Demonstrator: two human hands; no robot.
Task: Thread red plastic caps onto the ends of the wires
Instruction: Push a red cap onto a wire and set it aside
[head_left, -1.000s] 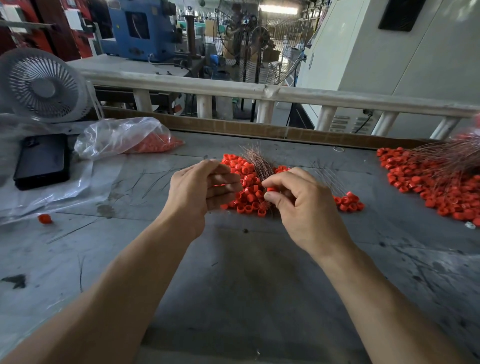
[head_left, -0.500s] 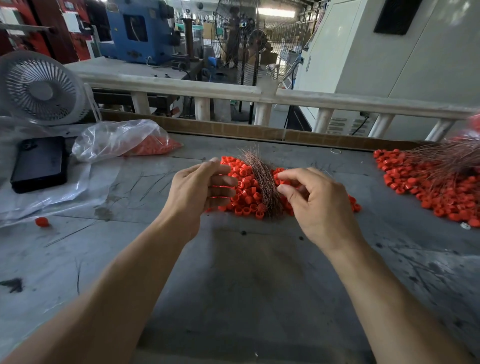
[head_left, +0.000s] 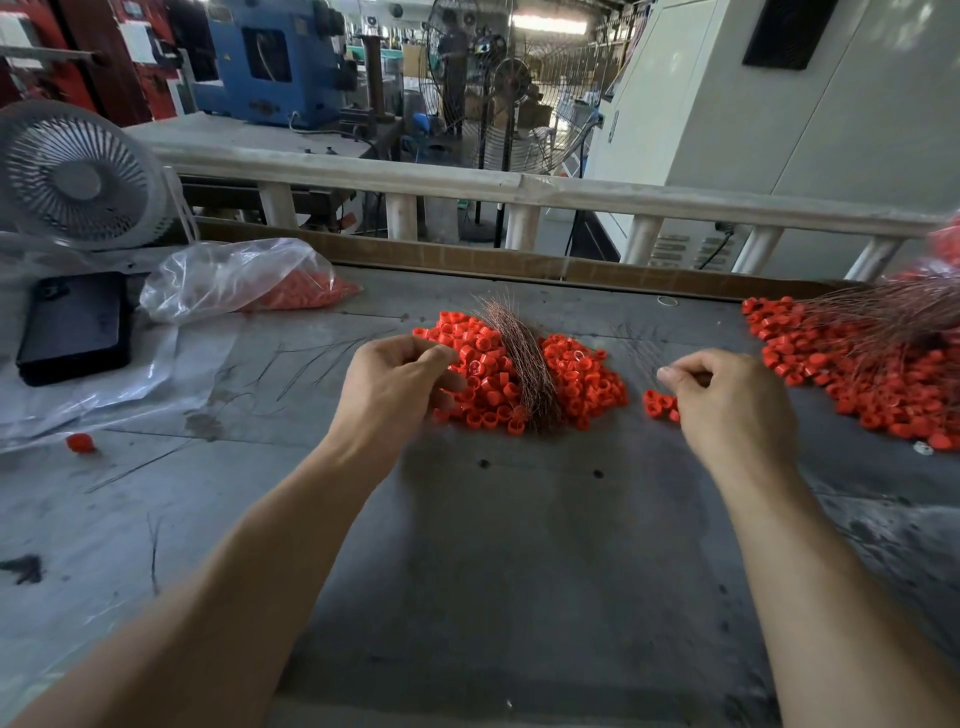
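Fingers (head_left: 670, 373) of right hand (head_left: 735, 402) pinched shut, on what cannot be told, just right of loose red caps (head_left: 658, 404); left hand (head_left: 397, 382) curled at main cap pile (head_left: 576, 379), contents unclear, nearer copper wire bundle (head_left: 524, 371) lying near-to-far; bare desk (head_left: 519, 545) toward body.

Two hands, left hand (head_left: 400, 384), right hand (head_left: 727, 400); two big heaps of red caps (too many to count), middle heap (head_left: 576, 379), right heap (head_left: 852, 374); one stray red cap (head_left: 80, 443); one wire bundle (head_left: 524, 364); one black phone (head_left: 72, 325); one plastic bag (head_left: 228, 278); one desk fan (head_left: 72, 174)
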